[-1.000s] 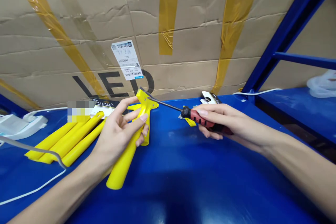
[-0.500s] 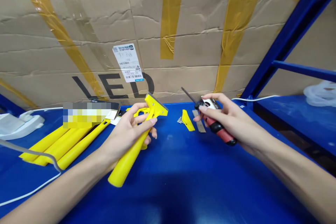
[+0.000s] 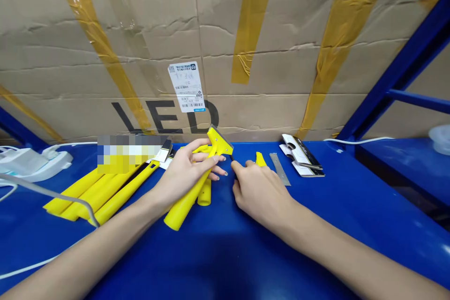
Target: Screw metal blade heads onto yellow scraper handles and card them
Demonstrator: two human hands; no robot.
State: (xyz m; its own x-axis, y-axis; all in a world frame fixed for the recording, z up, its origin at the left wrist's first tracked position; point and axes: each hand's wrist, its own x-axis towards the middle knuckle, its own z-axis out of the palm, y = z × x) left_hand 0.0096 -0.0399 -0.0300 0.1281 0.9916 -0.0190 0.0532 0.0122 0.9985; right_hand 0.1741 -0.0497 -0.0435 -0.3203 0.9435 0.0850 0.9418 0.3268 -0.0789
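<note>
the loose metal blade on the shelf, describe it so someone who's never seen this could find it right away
Start at the big taped cardboard box behind the blue shelf. On the shelf in front of it, just right of the right hand, lies the metal blade. Unlike the yellow scraper and the yellow handles, it is a thin, flat, grey strip.

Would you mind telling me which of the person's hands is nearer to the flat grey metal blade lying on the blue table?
Right. The right hand rests just left of the flat grey metal blade; the left hand is farther left, gripping the yellow plastic scraper.
</note>
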